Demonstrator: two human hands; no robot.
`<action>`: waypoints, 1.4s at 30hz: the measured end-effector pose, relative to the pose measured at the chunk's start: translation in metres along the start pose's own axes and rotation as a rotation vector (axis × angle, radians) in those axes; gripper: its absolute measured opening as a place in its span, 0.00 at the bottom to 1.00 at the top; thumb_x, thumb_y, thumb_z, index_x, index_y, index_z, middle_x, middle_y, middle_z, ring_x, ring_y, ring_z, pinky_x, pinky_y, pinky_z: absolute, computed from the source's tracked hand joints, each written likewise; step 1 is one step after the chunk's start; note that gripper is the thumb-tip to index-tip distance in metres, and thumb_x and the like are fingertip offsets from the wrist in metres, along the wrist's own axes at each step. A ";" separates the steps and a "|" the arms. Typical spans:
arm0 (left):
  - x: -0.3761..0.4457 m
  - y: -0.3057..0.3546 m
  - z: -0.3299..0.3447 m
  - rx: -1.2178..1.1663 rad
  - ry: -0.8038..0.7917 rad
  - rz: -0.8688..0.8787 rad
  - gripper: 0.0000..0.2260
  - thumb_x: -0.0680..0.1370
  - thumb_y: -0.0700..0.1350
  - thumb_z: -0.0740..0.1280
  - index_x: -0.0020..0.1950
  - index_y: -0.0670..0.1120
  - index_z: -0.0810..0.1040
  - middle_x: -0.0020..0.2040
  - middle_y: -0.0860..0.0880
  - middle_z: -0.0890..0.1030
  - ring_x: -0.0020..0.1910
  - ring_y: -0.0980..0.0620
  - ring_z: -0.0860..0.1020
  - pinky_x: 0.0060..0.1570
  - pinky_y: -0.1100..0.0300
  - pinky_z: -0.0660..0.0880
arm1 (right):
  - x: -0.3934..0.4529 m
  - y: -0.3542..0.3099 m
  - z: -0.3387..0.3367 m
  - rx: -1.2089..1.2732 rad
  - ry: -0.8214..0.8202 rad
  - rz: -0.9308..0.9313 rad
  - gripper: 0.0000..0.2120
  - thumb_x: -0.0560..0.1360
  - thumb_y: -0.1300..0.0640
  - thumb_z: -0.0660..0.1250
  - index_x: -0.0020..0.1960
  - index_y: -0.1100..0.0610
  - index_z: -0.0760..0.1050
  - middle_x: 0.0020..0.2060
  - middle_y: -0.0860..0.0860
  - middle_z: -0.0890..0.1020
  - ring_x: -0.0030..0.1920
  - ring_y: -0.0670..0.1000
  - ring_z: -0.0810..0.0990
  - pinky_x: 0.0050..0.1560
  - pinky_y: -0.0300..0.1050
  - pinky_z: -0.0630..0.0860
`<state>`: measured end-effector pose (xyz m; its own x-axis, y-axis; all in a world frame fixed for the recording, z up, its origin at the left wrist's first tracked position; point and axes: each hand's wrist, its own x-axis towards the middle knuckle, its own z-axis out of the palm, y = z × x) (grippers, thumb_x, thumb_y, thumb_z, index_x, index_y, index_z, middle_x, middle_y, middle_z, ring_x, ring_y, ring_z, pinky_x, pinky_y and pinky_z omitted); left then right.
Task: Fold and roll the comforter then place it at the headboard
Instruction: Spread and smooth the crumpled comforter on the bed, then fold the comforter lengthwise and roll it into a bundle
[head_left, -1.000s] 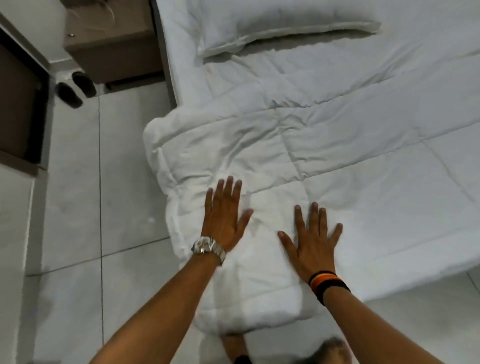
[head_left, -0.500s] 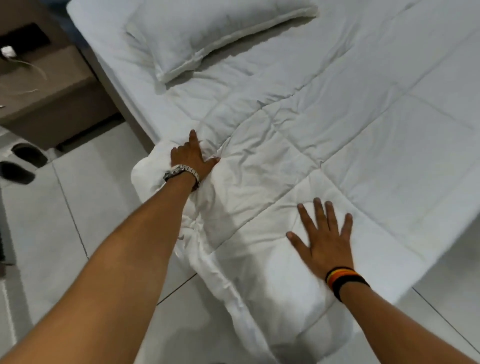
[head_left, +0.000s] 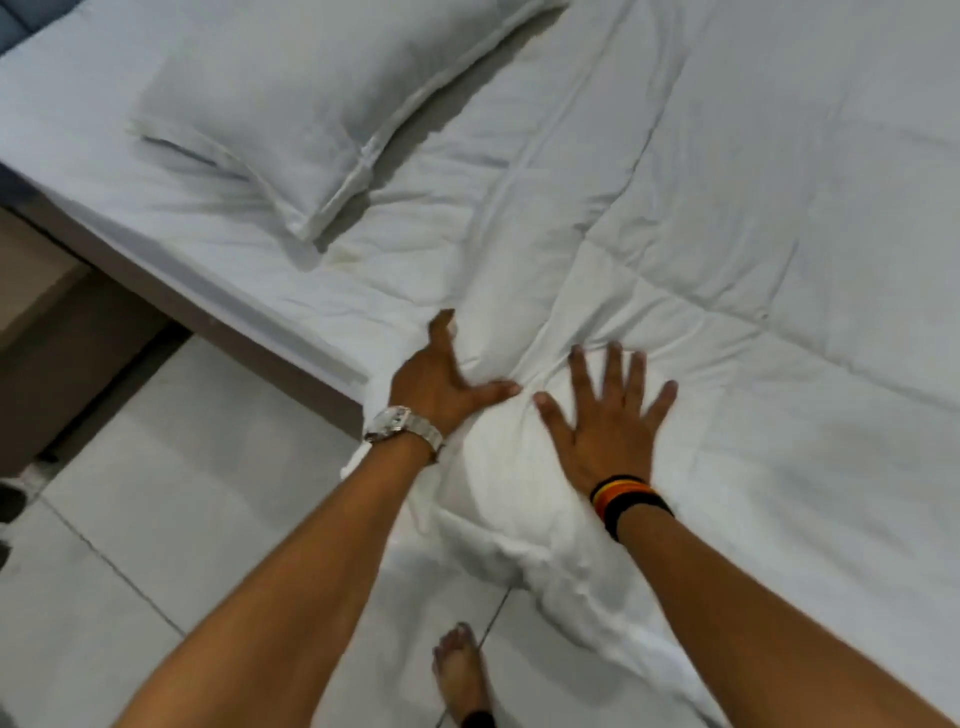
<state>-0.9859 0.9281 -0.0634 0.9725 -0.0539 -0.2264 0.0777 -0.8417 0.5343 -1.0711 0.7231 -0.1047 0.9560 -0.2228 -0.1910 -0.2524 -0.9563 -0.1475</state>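
A white quilted comforter (head_left: 727, 260) lies spread over the bed, and its near corner bunches up and hangs over the bed's edge toward the floor. My left hand (head_left: 441, 379), with a silver watch on the wrist, presses on the bunched corner at the bed's edge, thumb out; its fingertips are hidden in the fabric. My right hand (head_left: 608, 415), with a striped wristband, lies flat on the comforter just to the right, fingers spread. The two thumbs nearly touch.
A white pillow (head_left: 291, 104) lies at the head end, upper left, with the dark headboard (head_left: 15, 15) showing at the corner. A brown nightstand (head_left: 47, 332) stands left of the bed. Pale floor tiles (head_left: 156, 519) lie below, with my bare foot (head_left: 457, 670) on them.
My right hand slid up the comforter beside my left hand. The view came closer to the bed and turned toward the pillow.
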 end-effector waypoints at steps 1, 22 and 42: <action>-0.009 -0.001 -0.003 -0.001 -0.047 0.018 0.57 0.60 0.74 0.77 0.81 0.53 0.55 0.67 0.44 0.81 0.62 0.39 0.81 0.53 0.55 0.76 | -0.004 -0.006 0.003 -0.016 -0.004 0.031 0.39 0.80 0.27 0.40 0.86 0.43 0.47 0.86 0.55 0.46 0.85 0.60 0.42 0.78 0.74 0.40; -0.079 -0.095 -0.031 -0.270 0.012 -0.091 0.73 0.56 0.70 0.82 0.84 0.51 0.36 0.85 0.44 0.52 0.83 0.41 0.55 0.80 0.45 0.55 | -0.184 0.020 0.011 0.440 0.194 0.523 0.41 0.80 0.26 0.47 0.86 0.47 0.52 0.86 0.55 0.41 0.85 0.54 0.36 0.81 0.65 0.34; -0.030 -0.104 -0.050 -0.316 0.212 -0.107 0.37 0.67 0.56 0.83 0.69 0.53 0.66 0.61 0.33 0.79 0.57 0.32 0.79 0.53 0.46 0.74 | -0.244 0.158 0.005 0.784 0.377 1.092 0.64 0.66 0.23 0.71 0.86 0.52 0.42 0.84 0.59 0.56 0.82 0.63 0.58 0.80 0.67 0.54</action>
<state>-1.0120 1.0443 -0.0716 0.9764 0.1649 -0.1392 0.2128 -0.6281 0.7485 -1.3452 0.6275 -0.0856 0.1744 -0.9348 -0.3094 -0.7850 0.0577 -0.6168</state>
